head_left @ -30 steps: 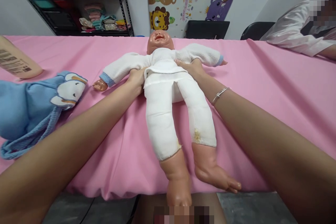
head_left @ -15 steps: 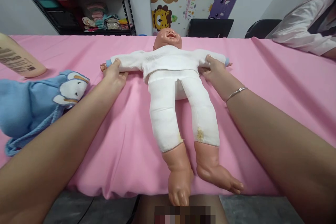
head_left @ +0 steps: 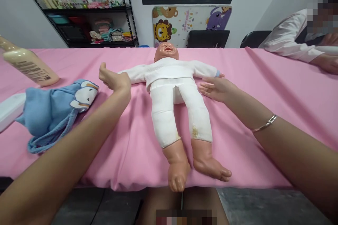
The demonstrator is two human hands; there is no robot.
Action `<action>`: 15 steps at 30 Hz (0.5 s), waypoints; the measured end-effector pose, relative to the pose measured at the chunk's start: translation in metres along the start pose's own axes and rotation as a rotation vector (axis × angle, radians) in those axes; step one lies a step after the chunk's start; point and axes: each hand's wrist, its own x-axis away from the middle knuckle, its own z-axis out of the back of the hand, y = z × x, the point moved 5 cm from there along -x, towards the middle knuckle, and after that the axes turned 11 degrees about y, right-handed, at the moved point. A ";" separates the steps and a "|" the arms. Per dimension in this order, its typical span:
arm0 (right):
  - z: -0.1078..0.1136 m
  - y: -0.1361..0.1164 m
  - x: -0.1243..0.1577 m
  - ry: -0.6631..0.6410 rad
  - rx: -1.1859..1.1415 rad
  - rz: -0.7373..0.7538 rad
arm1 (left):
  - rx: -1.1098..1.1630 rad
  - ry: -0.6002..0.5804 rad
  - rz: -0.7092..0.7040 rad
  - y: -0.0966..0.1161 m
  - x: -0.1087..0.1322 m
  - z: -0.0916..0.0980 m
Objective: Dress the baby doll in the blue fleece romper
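A baby doll (head_left: 171, 70) in a white long-sleeved top and white cloth-covered legs lies on its back, head at the far side, bare feet toward me. My left hand (head_left: 115, 80) is beside the doll's outstretched arm on the left, turned with the thumb up; it covers that arm's end and holds nothing I can see. On the other side, my right hand (head_left: 216, 88) is just below the doll's other sleeve, fingers spread and holding nothing. A blue cloth item with a white animal face (head_left: 63, 102) lies left of my left hand.
The pink-covered table (head_left: 253, 140) is under everything. A pump bottle (head_left: 31, 66) leans in at far left, near a white object (head_left: 10, 110). At right, another person's white sleeve (head_left: 290, 40) rests on the table. Behind stand a shelf (head_left: 89, 10) and a black chair back (head_left: 208, 38).
Both my hands have let go of the doll's sleeves and opened. The right one has moved slightly below the arm. My view has tilted up a little.
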 end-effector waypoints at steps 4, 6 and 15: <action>-0.015 0.009 0.031 -0.222 0.122 0.235 | 0.048 -0.356 -0.049 0.034 0.050 -0.013; -0.019 0.011 0.041 -0.251 0.212 0.382 | 0.008 -0.607 -0.006 0.035 0.070 -0.022; -0.024 0.008 0.020 -0.094 0.533 0.825 | 0.121 -0.650 -0.237 0.022 0.066 -0.039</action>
